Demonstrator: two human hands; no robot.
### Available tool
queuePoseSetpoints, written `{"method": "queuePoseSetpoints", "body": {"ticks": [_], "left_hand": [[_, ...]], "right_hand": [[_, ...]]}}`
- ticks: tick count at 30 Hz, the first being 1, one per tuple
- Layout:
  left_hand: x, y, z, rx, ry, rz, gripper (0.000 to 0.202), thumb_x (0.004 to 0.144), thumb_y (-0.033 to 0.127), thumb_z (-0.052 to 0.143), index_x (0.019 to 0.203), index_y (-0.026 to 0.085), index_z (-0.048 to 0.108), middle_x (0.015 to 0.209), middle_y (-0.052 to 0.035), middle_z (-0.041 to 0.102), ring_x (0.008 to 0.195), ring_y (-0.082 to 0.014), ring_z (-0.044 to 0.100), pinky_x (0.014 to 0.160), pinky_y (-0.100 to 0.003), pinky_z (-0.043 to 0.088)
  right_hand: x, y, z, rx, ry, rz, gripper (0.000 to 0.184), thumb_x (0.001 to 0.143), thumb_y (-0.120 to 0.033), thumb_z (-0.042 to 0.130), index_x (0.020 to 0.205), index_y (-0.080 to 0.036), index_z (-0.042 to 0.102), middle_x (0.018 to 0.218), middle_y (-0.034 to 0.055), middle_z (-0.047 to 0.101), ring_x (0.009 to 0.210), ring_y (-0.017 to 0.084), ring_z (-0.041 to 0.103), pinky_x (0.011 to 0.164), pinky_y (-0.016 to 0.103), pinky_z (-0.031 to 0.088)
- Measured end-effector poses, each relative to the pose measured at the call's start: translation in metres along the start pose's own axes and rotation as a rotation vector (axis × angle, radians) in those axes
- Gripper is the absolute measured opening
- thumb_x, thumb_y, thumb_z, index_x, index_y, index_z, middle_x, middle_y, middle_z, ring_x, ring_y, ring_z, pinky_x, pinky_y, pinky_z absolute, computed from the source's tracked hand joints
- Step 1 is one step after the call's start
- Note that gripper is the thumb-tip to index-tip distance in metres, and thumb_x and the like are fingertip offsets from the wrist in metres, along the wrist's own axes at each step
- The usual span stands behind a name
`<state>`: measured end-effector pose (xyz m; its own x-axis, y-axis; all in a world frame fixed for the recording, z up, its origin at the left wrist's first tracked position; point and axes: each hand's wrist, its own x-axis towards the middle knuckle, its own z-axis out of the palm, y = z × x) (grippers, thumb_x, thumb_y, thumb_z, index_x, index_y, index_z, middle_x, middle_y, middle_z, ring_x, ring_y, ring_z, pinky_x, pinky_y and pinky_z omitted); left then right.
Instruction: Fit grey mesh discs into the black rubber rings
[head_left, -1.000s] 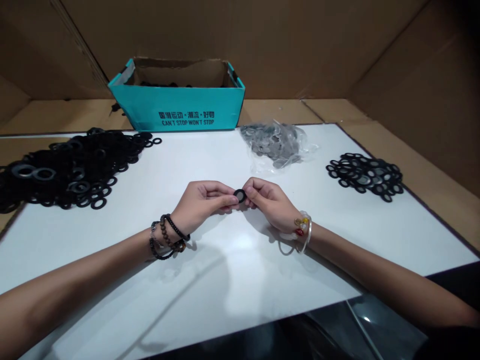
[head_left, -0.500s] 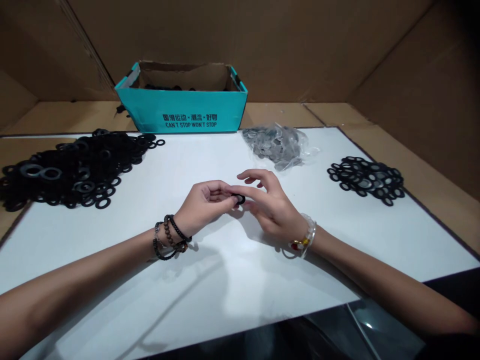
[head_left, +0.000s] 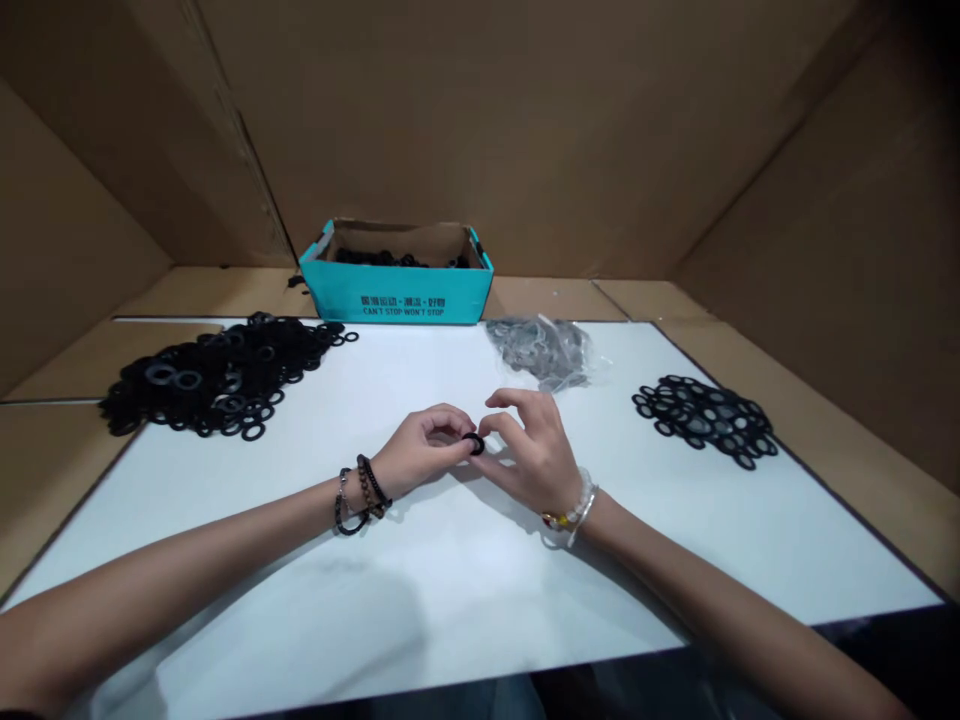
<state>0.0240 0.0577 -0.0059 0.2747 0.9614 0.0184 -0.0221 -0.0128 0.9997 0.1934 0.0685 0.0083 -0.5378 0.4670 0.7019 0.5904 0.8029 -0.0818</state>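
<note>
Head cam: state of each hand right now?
Left hand: closed, holding a black washer in its fingers.
Right hand: partly open, fingers at the same washer; can't tell if it's gripping.

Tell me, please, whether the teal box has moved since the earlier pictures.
No, the teal box stays just behind the far edge of the white board; only the view shifted.

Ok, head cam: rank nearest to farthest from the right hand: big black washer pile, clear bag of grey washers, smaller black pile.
1. Clear bag of grey washers, ahead of the right hand.
2. Smaller black pile, to its right.
3. Big black pile, far left.
</note>
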Motion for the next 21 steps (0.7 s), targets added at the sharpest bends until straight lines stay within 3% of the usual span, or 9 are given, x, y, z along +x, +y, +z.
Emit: {"method": "queuePoseSetpoints", "body": {"ticks": [2,4,6,8,9,11,14,17,21], "left_hand": [[0.002,-0.002,-0.001,0.071,0.041,-0.019,0.026,0.068,0.033,0.067,0.084,0.014,0.06,0.084,-0.0062,0.063,0.069,-0.0128,0.059,0.063,-0.025,0.05],[0.009,-0.003,-0.009,0.247,0.164,-0.023,0.033,0.074,0.04,0.059,0.094,0.013,0.059,0.079,-0.0071,0.065,0.06,-0.012,0.058,0.057,-0.026,0.05],[0.018,0.0,-0.027,0.448,0.324,0.034,0.033,0.079,0.041,0.05,0.092,0.012,0.059,0.079,-0.0085,0.066,0.058,-0.0124,0.058,0.056,-0.025,0.049],[0.027,0.008,-0.054,0.566,0.418,0.096,0.028,0.077,0.039,0.051,0.085,0.013,0.06,0.087,-0.0094,0.066,0.073,-0.0159,0.06,0.061,-0.025,0.048],[0.031,0.014,-0.069,0.63,0.461,0.12,0.026,0.077,0.037,0.051,0.084,0.014,0.061,0.09,-0.0094,0.066,0.08,-0.0176,0.06,0.066,-0.025,0.047],[0.035,0.024,-0.1,0.786,0.544,0.133,0.022,0.077,0.033,0.05,0.08,0.014,0.061,0.087,-0.0089,0.065,0.082,-0.0202,0.058,0.071,-0.028,0.045],[0.039,0.034,-0.136,1.027,0.571,0.114,0.015,0.072,0.028,0.055,0.076,0.016,0.064,0.09,-0.0095,0.064,0.091,-0.025,0.053,0.079,-0.033,0.039],[0.045,0.034,-0.153,1.218,0.542,0.084,0.015,0.071,0.028,0.057,0.075,0.016,0.066,0.1,-0.0114,0.062,0.102,-0.0285,0.046,0.081,-0.034,0.037],[0.06,0.029,-0.158,1.384,0.462,0.042,0.014,0.069,0.028,0.058,0.069,0.016,0.067,0.104,-0.012,0.061,0.107,-0.0294,0.042,0.082,-0.033,0.037]], "right_hand": [[0.004,0.01,-0.004,-0.036,0.012,0.047,0.011,0.077,-0.028,0.058,0.082,-0.018,0.055,0.098,0.0101,0.055,0.091,0.023,0.051,0.076,0.037,0.038],[0.008,0.033,-0.013,-0.048,0.065,0.145,0.009,0.076,-0.025,0.057,0.083,-0.018,0.056,0.098,0.0099,0.056,0.093,0.024,0.051,0.078,0.038,0.038],[0.01,0.067,-0.028,-0.066,0.135,0.268,0.006,0.076,-0.021,0.055,0.08,-0.018,0.057,0.092,0.0092,0.057,0.091,0.024,0.052,0.079,0.038,0.038],[0.007,0.107,-0.047,-0.188,0.165,0.439,0.011,0.074,-0.024,0.055,0.079,-0.016,0.06,0.091,0.0112,0.058,0.092,0.026,0.052,0.08,0.039,0.038],[0.003,0.125,-0.058,-0.247,0.119,0.566,0.012,0.074,-0.025,0.055,0.079,-0.016,0.061,0.09,0.012,0.059,0.09,0.026,0.052,0.078,0.039,0.038],[-0.009,0.155,-0.077,-0.245,-0.129,0.847,0.013,0.071,-0.027,0.058,0.075,-0.016,0.063,0.081,0.0112,0.062,0.077,0.024,0.055,0.069,0.035,0.039],[-0.029,0.178,-0.1,-0.196,-0.304,0.98,0.01,0.064,-0.027,0.064,0.061,-0.017,0.064,0.064,0.0108,0.062,0.058,0.02,0.053,0.057,0.033,0.038],[-0.039,0.184,-0.109,-0.178,-0.403,1.03,0.008,0.06,-0.022,0.066,0.054,-0.017,0.064,0.06,0.0101,0.063,0.052,0.018,0.054,0.053,0.031,0.038],[-0.041,0.188,-0.107,-0.236,-0.505,1.138,0.009,0.055,-0.016,0.069,0.049,-0.016,0.062,0.052,0.0073,0.06,0.048,0.017,0.056,0.049,0.028,0.039]]}}
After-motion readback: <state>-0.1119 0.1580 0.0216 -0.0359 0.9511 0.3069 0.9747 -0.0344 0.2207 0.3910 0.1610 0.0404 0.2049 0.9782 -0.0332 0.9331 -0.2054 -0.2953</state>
